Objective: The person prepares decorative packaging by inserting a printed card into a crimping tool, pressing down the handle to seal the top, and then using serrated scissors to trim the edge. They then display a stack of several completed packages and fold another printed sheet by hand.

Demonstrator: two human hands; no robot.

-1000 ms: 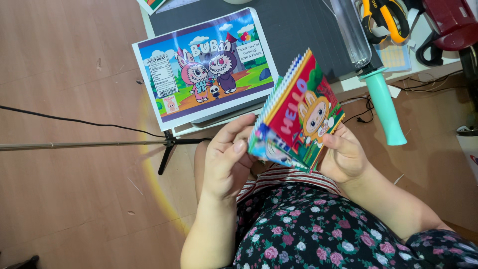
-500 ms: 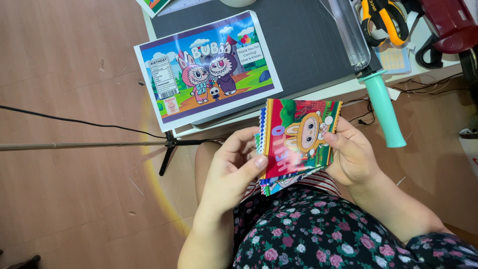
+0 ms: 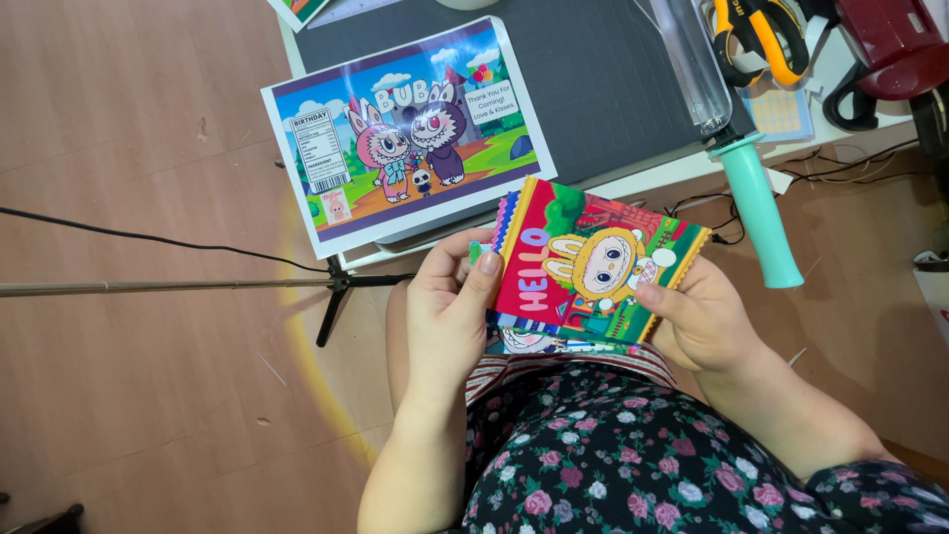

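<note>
Where the grey cutting mat point(image 3: 593, 89) covers the desk, a printed cartoon sheet point(image 3: 405, 133) overhangs its near edge, and a paper trimmer with a teal handle point(image 3: 756, 208) juts past the same edge, with orange-handled scissors point(image 3: 756, 40) near the far right corner. Below that edge, over a floral lap, both hands grip a stack of colourful cartoon-print packets point(image 3: 593, 267): the left hand point(image 3: 450, 311) closed on its left side, the right hand point(image 3: 702, 316) pinching its right side, thumb on top.

Colourful cartoon packets point(image 3: 593, 272) in hands; printed label sheet point(image 3: 410, 133) on desk.
</note>
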